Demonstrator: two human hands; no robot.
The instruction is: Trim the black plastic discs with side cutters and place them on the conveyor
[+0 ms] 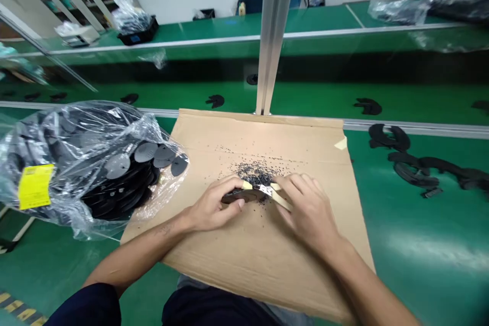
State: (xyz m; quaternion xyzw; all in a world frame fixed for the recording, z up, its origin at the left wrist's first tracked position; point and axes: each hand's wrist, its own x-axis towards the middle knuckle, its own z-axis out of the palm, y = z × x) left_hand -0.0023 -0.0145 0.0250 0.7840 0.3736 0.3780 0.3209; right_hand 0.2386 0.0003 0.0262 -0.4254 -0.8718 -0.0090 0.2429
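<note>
Over the cardboard sheet (244, 249), my left hand (216, 204) pinches a flat black disc (246, 195) by its left side, thumb below and fingers above. Something pale yellow covers the tip of one finger. My right hand (307, 206) is closed round the pale handles of small metal cutters (266, 190), whose head touches the disc's right edge. Small black scraps (255, 170) lie scattered on the cardboard just beyond the disc.
To the left lies a clear plastic bag (72, 127) of black discs with a yellow label (36, 186). Black curved parts (414, 173) lie on the green table at right. A metal post (273, 35) stands behind the cardboard.
</note>
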